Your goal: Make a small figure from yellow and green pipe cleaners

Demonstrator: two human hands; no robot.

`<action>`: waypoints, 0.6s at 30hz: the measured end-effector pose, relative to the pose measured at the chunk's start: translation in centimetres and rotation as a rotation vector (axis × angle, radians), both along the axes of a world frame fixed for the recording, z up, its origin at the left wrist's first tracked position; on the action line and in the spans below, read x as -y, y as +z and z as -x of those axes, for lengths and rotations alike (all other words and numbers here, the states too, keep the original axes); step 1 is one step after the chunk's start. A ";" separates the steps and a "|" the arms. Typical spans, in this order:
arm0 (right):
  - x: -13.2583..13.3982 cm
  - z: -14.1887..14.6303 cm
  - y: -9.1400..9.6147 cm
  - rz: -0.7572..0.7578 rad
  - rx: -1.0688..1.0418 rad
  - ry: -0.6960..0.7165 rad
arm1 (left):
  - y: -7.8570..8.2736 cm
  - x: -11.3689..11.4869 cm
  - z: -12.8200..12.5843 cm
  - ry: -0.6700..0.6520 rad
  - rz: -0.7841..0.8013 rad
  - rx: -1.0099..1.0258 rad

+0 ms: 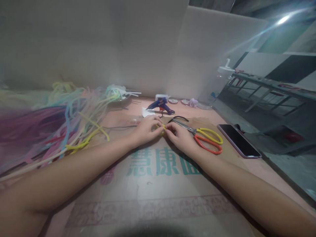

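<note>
My left hand (pixel 147 129) and my right hand (pixel 179 135) meet at the middle of a flattened cardboard sheet (pixel 153 184). Both pinch a small yellow piece (pixel 163 127) between their fingertips, fingers curled tight around it. It looks like a short bit of yellow pipe cleaner, mostly hidden by the fingers. Scissors (pixel 202 136) with one yellow and one orange handle lie just right of my right hand, blades pointing toward the hands.
A heap of coloured pipe cleaners (pixel 61 115) spreads over the left side. A blue glue gun (pixel 160 105) stands behind the hands near a white wall. A dark phone (pixel 238 140) lies at the right, near the table edge.
</note>
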State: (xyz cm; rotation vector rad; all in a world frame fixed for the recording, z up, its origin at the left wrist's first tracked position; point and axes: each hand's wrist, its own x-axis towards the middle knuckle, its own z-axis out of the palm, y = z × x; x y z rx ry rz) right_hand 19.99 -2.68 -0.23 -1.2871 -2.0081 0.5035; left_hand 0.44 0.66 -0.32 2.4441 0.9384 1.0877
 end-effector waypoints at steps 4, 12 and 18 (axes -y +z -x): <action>0.0 -0.1 -0.1 0.008 -0.023 0.008 | -0.1 -0.1 0.0 0.004 0.003 0.008; 0.3 0.1 0.2 0.058 -0.037 0.037 | 0.0 -0.1 -0.1 0.017 0.027 0.013; 0.4 0.1 0.5 0.014 -0.012 0.017 | 0.0 -0.1 -0.1 -0.014 0.016 0.001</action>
